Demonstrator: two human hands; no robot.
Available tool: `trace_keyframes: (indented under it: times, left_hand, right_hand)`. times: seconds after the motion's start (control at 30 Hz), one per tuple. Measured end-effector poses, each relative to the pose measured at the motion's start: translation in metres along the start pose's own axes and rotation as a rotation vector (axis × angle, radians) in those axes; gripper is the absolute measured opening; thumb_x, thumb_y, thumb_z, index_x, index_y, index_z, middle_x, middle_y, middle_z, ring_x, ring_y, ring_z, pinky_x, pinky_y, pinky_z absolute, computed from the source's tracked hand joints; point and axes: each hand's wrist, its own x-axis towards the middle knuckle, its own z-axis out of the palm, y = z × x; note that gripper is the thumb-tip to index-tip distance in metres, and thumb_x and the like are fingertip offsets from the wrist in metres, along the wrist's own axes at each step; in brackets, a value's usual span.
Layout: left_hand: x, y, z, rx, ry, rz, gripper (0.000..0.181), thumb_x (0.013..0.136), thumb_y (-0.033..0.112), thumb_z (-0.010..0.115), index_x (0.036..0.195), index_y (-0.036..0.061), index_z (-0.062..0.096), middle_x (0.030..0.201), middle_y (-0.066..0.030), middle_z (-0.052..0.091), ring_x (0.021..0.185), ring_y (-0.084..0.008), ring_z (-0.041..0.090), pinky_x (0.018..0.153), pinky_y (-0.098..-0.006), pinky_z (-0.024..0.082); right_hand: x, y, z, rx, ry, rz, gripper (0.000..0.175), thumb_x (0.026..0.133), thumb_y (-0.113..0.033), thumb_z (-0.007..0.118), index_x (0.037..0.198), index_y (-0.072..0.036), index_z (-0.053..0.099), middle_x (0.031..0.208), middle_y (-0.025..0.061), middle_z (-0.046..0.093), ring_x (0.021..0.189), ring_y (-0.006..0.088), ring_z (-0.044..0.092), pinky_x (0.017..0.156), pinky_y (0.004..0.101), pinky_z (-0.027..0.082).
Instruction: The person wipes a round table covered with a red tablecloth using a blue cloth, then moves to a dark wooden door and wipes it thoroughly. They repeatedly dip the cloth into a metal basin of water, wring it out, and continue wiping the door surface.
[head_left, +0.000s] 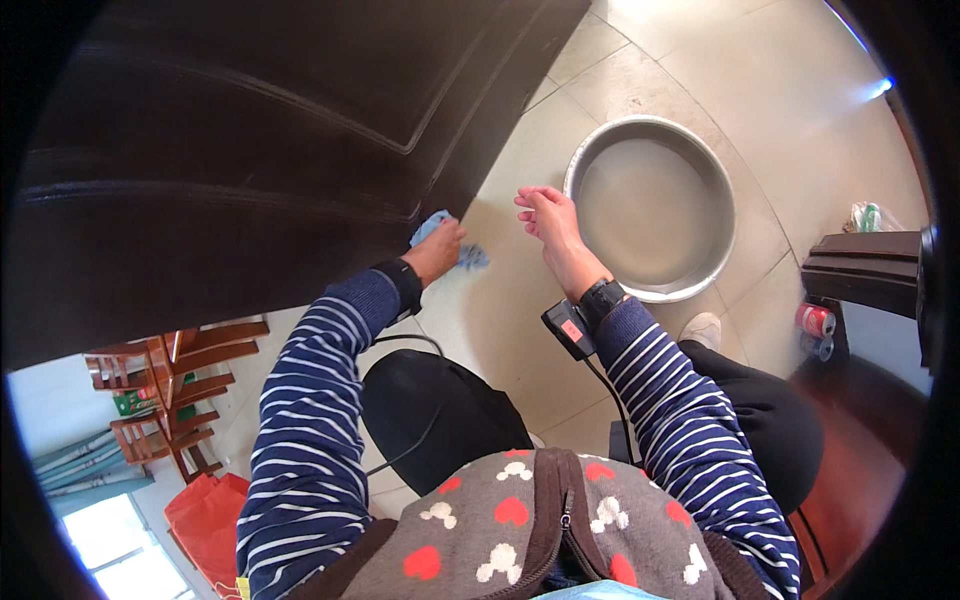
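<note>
My left hand (441, 249) grips a light blue cloth (472, 258) at the bottom edge of a dark brown panelled door (300, 142). Part of the cloth presses on the door and part hangs below my fingers. My right hand (556, 229) is bare, its fingers loosely bent and a little apart. It hovers beside the left rim of a round metal basin (720, 274); whether it touches the rim I cannot tell. Cloudy water (649, 210) fills much of the basin, which stands on the tiled floor (517, 315).
A dark wooden post (862, 270) juts in at right, with a red drink can (814, 320) and a blue can (817, 346) below it. Wooden shelving (169, 375) and a red bag (210, 514) are at lower left. Black cables (615, 397) run along my arms.
</note>
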Motion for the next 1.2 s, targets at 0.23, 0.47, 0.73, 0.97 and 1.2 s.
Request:
trace_keyframes:
  times: [0.23,0.47,0.73,0.97,1.2]
  left_hand:
    - [-0.115,-0.006,-0.084,-0.024,-0.04,0.061,0.01,0.084,0.019,0.07,0.087,0.0213,0.079,0.099,0.0055,0.068,0.112,-0.0199,0.055,0.103,-0.0403,0.038]
    - [-0.27,-0.102,-0.229,-0.245,0.094,-0.602,0.045,0.084,0.003,0.069,0.128,0.0116,0.068,0.149,-0.0054,0.058,0.141,-0.0272,0.047,0.116,-0.0477,0.036]
    - [-0.361,-0.147,-0.307,0.301,0.468,-1.31,0.065,0.086,0.002,0.071,0.146,0.0263,0.06,0.157,-0.0015,0.052,0.136,-0.0279,0.051,0.107,-0.046,0.042]
    - [-0.242,-0.073,-0.213,0.095,0.147,-0.933,0.052,0.089,0.02,0.061,0.14,0.0109,0.059,0.157,-0.0106,0.047,0.129,-0.0299,0.05,0.096,-0.0453,0.045]
    - [-0.176,-0.051,-0.175,-0.053,-0.02,-0.397,0.041,0.091,0.02,0.059,0.128,0.0029,0.061,0.15,-0.0147,0.05,0.134,-0.0296,0.048,0.1,-0.042,0.042]
  right_hand:
    - [0.003,0.005,0.034,0.045,-0.088,0.01,0.02,0.102,-0.015,0.055,0.113,-0.006,0.069,0.103,0.005,0.073,0.078,0.0111,0.063,0.065,0.0248,0.049]
    - [0.006,-0.015,0.084,0.111,-0.183,-0.003,0.019,0.101,-0.012,0.055,0.111,-0.008,0.07,0.1,0.005,0.073,0.075,0.0113,0.064,0.062,0.0261,0.05]
    - [0.01,-0.023,0.086,0.227,-0.07,-0.007,0.019,0.102,-0.016,0.057,0.118,-0.011,0.067,0.1,0.0042,0.072,0.07,0.0126,0.065,0.056,0.0272,0.05]
    - [0.002,-0.028,0.088,0.217,-0.125,0.001,0.02,0.103,-0.016,0.055,0.118,-0.012,0.068,0.105,0.0044,0.072,0.071,0.0118,0.065,0.058,0.0261,0.05]
    - [0.008,-0.033,0.086,0.275,-0.15,-0.023,0.017,0.102,-0.015,0.056,0.113,-0.012,0.07,0.103,0.0046,0.074,0.068,0.0119,0.064,0.055,0.0267,0.049]
